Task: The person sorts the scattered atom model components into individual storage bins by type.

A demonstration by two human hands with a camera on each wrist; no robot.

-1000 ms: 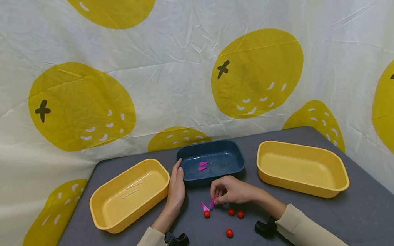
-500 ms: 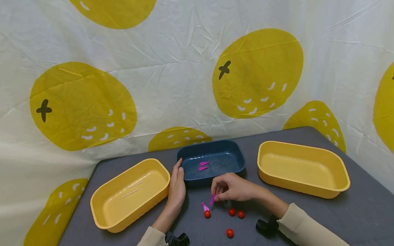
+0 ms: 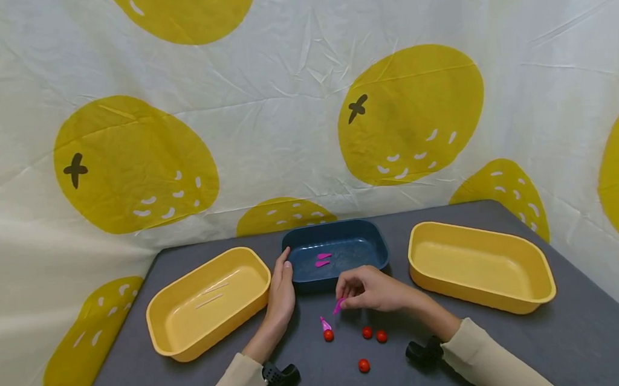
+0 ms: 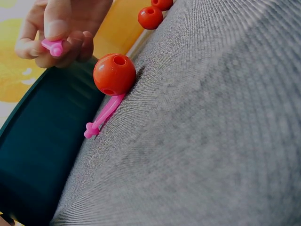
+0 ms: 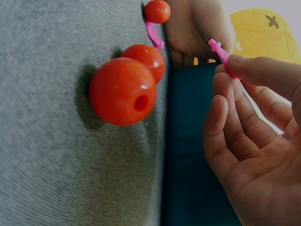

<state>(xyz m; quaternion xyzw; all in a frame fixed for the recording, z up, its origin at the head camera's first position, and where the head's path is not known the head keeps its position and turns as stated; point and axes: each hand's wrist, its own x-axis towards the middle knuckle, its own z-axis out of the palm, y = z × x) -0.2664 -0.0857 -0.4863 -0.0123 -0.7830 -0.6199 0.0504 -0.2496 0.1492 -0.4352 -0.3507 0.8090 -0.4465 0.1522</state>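
Note:
My right hand (image 3: 374, 289) pinches a small pink plastic piece (image 5: 221, 52) between thumb and fingers, just in front of the dark blue tray (image 3: 300, 283). The piece has a knobbed, tapering end in the right wrist view. My left hand (image 3: 281, 291) lies with straight fingers along the tray's left wall. Inside that tray are two flat pink pieces (image 3: 323, 263). On the cloth between my hands, another pink piece (image 4: 108, 113) lies beside a red bead (image 4: 114, 75) with holes in it. Two more red beads (image 3: 366, 333) sit close together to the right.
A single red bead (image 3: 364, 365) lies nearer to me. At the left stands a yellow tray (image 3: 177, 349) with two thin sticks (image 3: 209, 301) in it. Another yellow tray (image 3: 487, 295) stands at the right. A patterned curtain (image 3: 283, 134) hangs behind the table.
My right hand has lifted the pinched pink piece up from beside the other pink piece and carried it slightly toward the blue tray. The left hand keeps its place on the tray.

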